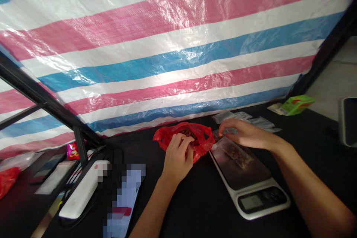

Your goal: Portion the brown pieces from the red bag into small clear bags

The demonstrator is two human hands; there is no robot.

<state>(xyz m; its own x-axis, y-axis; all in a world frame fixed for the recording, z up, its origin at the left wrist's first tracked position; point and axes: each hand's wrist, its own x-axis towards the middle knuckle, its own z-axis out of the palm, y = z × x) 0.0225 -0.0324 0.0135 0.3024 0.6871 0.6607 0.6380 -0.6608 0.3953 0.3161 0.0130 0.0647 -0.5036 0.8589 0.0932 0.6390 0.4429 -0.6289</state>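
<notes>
My left hand (179, 155) is at the near rim of a crinkled red plastic bag (205, 143). Its fingers curl over the bag's mouth and seem to grip the near edge; the fingertips are partly hidden. Small brown dried pieces (189, 133) show inside. Over the far end of a white digital scale (242, 212), my right hand (244, 132) has its fingers bent down at the upper end of a small clear plastic bag (239, 155). That bag lies on the scale's dark platform with brown pieces in it. The contact at these fingertips is hard to make out.
More clear bags (263, 122) lie behind my right hand, with a green packet (297, 105) farther right. At left are a phone (126, 197), a white power strip (83, 189) with cables and a black metal frame (80, 145). Striped sheeting (167, 63) hangs behind the black table.
</notes>
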